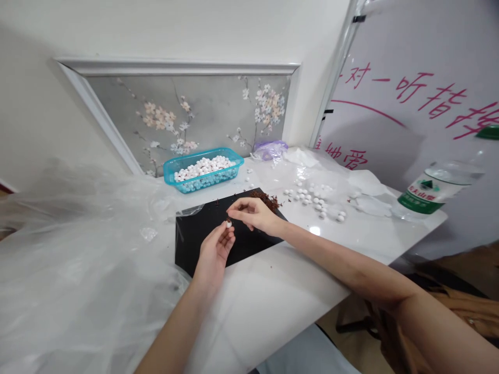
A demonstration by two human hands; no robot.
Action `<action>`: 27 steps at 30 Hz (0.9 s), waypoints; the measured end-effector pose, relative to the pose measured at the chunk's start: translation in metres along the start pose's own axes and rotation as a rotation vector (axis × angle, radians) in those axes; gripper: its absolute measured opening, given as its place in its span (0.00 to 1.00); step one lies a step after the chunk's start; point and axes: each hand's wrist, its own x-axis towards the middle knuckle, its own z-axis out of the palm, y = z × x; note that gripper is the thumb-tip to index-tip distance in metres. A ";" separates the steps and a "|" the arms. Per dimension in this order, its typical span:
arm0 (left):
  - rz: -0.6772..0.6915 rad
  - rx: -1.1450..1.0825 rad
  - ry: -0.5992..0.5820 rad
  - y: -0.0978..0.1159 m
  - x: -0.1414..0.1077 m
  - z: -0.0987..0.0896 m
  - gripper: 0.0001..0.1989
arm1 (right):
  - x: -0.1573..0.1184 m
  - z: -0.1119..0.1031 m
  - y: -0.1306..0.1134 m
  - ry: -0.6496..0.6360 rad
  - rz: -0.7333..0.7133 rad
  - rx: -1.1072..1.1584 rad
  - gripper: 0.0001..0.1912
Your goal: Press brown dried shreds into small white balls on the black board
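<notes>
Between the thumb and fingers of my left hand (217, 246) is a small white ball (228, 224) with a brownish bit at its top. Just above it, my right hand (255, 214) has thumb and forefinger pinched together; whatever is between the fingertips is too small to make out. Both hands are over a black mat (193, 239) on the white table. A heap of reddish-brown shreds (268, 200) lies at the mat's far right corner, partly behind my right hand. Loose white balls (307, 199) are scattered right of the mat.
A blue plastic basket (171, 179) full of white balls stands by the wall. Clear plastic sheeting (86, 270) covers the left side. A purple-and-clear bag (271, 150) lies at the back. At the right edge is a green-labelled water bottle (429, 189), near a whiteboard (390, 124).
</notes>
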 end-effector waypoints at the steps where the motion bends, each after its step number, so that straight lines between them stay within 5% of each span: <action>1: 0.006 0.004 -0.004 -0.001 0.000 0.000 0.03 | 0.000 0.001 0.001 -0.025 0.023 0.023 0.17; 9: -0.005 0.016 -0.016 -0.002 0.000 0.000 0.04 | -0.001 0.001 0.002 -0.064 0.049 0.075 0.16; 18: -0.023 -0.014 0.004 0.001 0.000 0.001 0.04 | 0.004 -0.003 0.005 0.119 -0.083 -0.131 0.08; 27: -0.012 -0.036 0.038 -0.001 0.001 0.001 0.05 | -0.008 0.008 0.003 0.056 -0.500 -0.360 0.06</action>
